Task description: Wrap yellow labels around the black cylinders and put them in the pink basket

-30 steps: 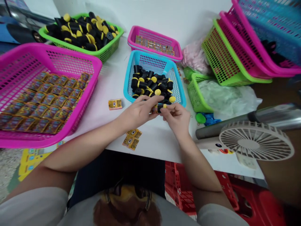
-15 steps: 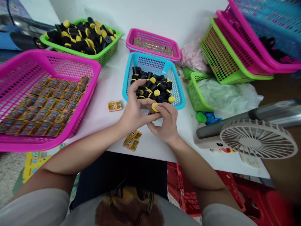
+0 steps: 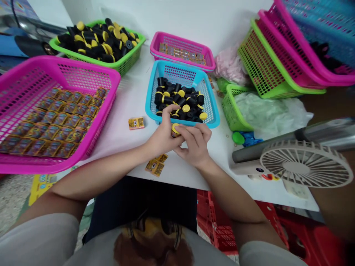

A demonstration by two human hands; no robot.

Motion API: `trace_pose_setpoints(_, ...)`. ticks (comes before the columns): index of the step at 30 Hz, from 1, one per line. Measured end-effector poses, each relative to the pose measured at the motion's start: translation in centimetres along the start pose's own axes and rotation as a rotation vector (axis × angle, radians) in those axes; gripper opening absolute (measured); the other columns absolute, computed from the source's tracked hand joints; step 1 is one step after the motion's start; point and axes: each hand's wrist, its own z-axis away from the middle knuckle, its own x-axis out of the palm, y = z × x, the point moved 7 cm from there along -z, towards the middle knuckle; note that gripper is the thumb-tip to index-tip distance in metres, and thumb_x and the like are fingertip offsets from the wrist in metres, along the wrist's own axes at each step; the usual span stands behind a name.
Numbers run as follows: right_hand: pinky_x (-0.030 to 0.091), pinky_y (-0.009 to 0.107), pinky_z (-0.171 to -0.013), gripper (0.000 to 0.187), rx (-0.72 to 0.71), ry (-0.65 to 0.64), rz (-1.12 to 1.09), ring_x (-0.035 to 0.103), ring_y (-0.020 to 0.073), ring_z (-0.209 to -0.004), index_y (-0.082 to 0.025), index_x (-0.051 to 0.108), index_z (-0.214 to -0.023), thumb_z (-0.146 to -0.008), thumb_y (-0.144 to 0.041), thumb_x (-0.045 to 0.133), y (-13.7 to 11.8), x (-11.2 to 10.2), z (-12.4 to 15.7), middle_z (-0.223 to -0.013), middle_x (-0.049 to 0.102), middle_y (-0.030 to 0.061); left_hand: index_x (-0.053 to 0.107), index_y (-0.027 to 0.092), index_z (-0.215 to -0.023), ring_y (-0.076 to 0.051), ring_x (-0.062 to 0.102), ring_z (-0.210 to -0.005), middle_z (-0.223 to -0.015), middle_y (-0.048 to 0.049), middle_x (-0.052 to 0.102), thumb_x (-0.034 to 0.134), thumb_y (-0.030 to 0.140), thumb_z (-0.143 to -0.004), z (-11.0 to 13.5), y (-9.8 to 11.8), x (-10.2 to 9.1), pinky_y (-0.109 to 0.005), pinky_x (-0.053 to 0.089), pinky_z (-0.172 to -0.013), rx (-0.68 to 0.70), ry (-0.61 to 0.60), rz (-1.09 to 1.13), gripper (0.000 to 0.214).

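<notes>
Both my hands meet just in front of the blue basket. My left hand and my right hand are closed together round one small black cylinder with a yellow cap. Only the yellow end shows between the fingers. The blue basket holds several more black and yellow cylinders. An orange printed packet lies on the white table left of my hands. Two or three more orange packets lie under my left wrist at the table's front edge.
A large pink basket of printed packets stands at the left. A green basket of cylinders and a small pink basket sit behind. Stacked baskets, a bag-filled green basket and a beige fan crowd the right.
My hands drew back from the blue basket's rim toward me and closed tighter round the cylinder, turning it so its yellow cap faces up.
</notes>
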Motion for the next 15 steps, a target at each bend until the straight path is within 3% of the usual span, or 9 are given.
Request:
trace_pose_setpoints(3,0.05,0.045,-0.092,0.052,-0.022,0.067,-0.032,0.058,0.0278,-0.102,-0.035,0.061,-0.139,-0.089,-0.036,0.074,0.2,-0.4,0.1,-0.105,0.073,0.0046,0.025,0.025,-0.142,-0.008,0.048,-0.047,-0.066,0.0118,0.041,0.073,0.016,-0.08,0.0,0.3,0.3,-0.024,0.036,-0.046,0.019,-0.057,0.04,0.079)
trace_pose_setpoints(6,0.05,0.046,-0.089,0.048,-0.067,0.139,-0.096,0.062,0.0272,-0.097,-0.037,0.065,-0.133,-0.088,-0.046,0.077,0.6,-1.0,0.4,-0.1,0.074,0.0033,0.021,0.029,-0.145,-0.009,0.047,-0.046,-0.063,0.0122,0.038,0.075,0.022,-0.082,0.1,0.7,1.2,-0.024,0.035,-0.045,-0.009,-0.26,0.185,0.083)
trace_pose_setpoints(9,0.05,0.049,-0.091,0.042,-0.058,0.086,-0.1,0.066,0.0268,-0.093,-0.04,0.069,-0.124,-0.086,-0.056,0.075,1.3,-0.7,1.1,-0.096,0.075,0.0015,0.017,0.031,-0.146,-0.011,0.05,-0.046,-0.062,0.0129,0.039,0.074,0.022,-0.083,0.2,1.2,1.8,-0.024,0.037,-0.045,-0.036,-0.432,0.264,0.085)
trace_pose_setpoints(12,0.051,0.051,-0.09,0.035,-0.053,0.038,-0.023,0.067,0.0262,-0.09,-0.042,0.072,-0.118,-0.086,-0.058,0.074,1.7,-0.5,1.7,-0.093,0.077,0.0004,0.016,0.03,-0.146,-0.011,0.048,-0.046,-0.062,0.0132,0.037,0.075,0.019,-0.081,0.0,1.7,1.4,-0.024,0.036,-0.045,-0.002,-0.426,0.206,0.088)
trace_pose_setpoints(15,0.051,0.05,-0.088,0.032,-0.131,0.097,0.033,0.065,0.0235,-0.082,-0.044,0.072,-0.118,-0.087,-0.051,0.077,1.1,-1.1,1.5,-0.092,0.079,-0.0015,0.014,0.029,-0.148,-0.01,0.044,-0.047,-0.065,0.0116,0.038,0.075,0.019,-0.081,-0.2,2.1,0.9,-0.024,0.034,-0.045,0.098,-0.34,0.08,0.091)
